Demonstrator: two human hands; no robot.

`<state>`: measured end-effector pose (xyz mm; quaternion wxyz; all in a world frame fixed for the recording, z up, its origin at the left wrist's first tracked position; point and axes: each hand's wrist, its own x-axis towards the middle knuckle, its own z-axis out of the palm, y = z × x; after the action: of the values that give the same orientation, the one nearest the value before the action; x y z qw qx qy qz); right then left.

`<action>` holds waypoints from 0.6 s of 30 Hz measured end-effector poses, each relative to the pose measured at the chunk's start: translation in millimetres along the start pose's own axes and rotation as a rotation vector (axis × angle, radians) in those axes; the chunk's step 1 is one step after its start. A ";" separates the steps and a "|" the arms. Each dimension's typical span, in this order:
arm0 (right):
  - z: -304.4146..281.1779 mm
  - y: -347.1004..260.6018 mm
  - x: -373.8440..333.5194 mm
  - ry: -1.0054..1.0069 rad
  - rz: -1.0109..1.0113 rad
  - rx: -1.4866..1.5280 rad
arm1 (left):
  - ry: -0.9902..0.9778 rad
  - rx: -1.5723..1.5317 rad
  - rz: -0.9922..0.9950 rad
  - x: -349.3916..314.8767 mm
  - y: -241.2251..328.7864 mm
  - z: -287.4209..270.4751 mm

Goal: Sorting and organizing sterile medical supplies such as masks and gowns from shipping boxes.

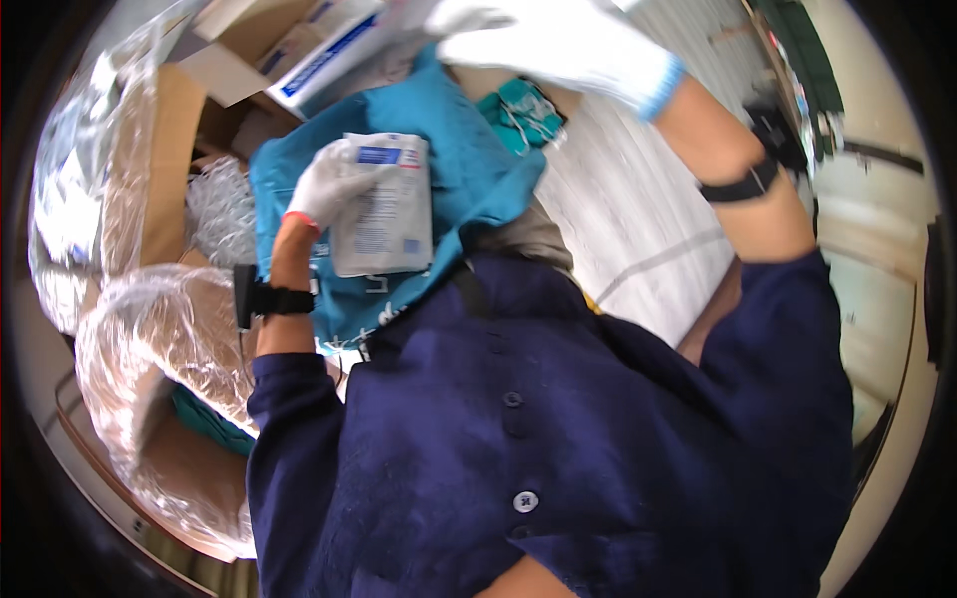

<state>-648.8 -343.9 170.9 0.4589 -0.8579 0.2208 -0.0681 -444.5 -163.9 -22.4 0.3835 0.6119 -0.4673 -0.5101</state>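
Observation:
My left hand [326, 187], in a white glove with a red cuff, grips the upper left side of a flat white packet [383, 229]. The packet carries a blue label and fine print. Beneath it spreads a teal cloth bag [399, 105] with white lettering along its near edge. Farther up and to the right, my right hand [548, 45] is raised in a white glove with a light blue cuff. Its fingers stretch out to the left, partly washed out by glare, and nothing shows in them.
Open cardboard boxes [227, 72] stand at the far left, one with a white and blue carton [329, 60]. Clear plastic wrap [150, 309] covers the boxes on the left. A green bundle with white cords [525, 115] lies beyond the bag, beside a pale wood-grain surface [638, 199].

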 end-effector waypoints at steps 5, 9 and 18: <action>63.8 39.0 -14.9 -0.280 -0.044 -0.513 | -0.058 -0.050 -0.024 6.8 -25.5 -0.4; 129.6 105.3 -57.4 -0.391 -0.292 -0.755 | -0.080 -0.105 -0.108 10.9 -41.7 -2.6; 106.9 87.1 -127.3 -0.212 -0.403 -0.237 | 0.092 -0.419 -0.150 -24.9 -21.2 -22.3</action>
<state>-755.8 -248.7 49.8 0.3531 -0.9347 0.0024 -0.0416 -419.8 -134.3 -31.7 0.4839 0.5745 -0.2865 -0.5947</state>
